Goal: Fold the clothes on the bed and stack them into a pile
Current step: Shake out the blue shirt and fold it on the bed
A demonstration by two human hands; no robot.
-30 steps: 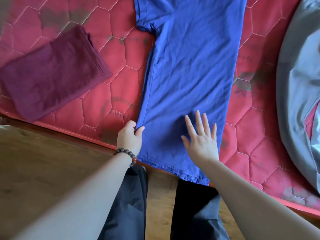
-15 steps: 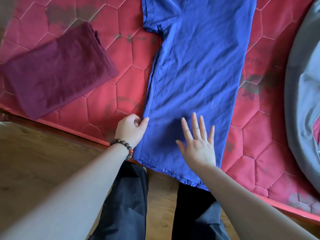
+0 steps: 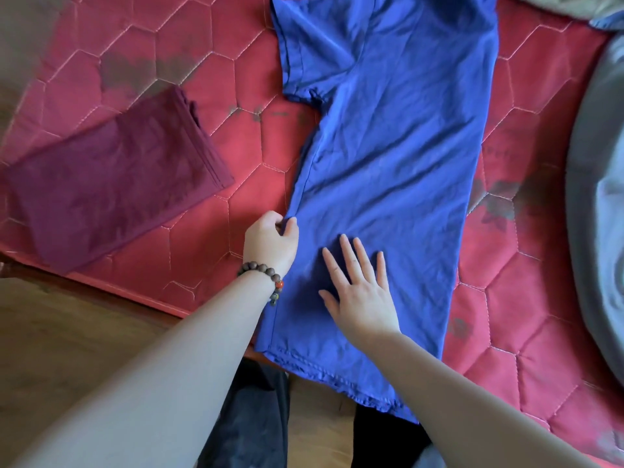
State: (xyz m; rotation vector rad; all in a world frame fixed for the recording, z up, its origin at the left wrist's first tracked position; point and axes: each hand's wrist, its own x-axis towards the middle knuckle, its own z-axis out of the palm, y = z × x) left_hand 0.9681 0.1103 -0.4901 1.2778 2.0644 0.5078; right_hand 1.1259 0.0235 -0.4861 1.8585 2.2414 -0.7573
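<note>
A blue T-shirt (image 3: 398,157) lies lengthwise on the red quilted mattress (image 3: 216,231), folded in half along its length, with one short sleeve sticking out at the upper left and its hem hanging over the near edge. My left hand (image 3: 270,243), with a bead bracelet at the wrist, pinches the shirt's left side edge. My right hand (image 3: 359,285) lies flat on the lower part of the shirt, fingers straight and spread. A folded maroon garment (image 3: 111,187) rests on the mattress to the left.
A grey garment (image 3: 597,211) is heaped along the mattress's right side, with more cloth (image 3: 574,8) at the top right corner. The wooden floor (image 3: 67,339) and the bed's near edge run below. My dark trouser legs (image 3: 256,420) stand against the bed.
My left hand has moved up along the shirt's left edge, still pinching it. My right hand stays flat on the lower shirt. The camera has tilted, so more of the sleeve shows.
</note>
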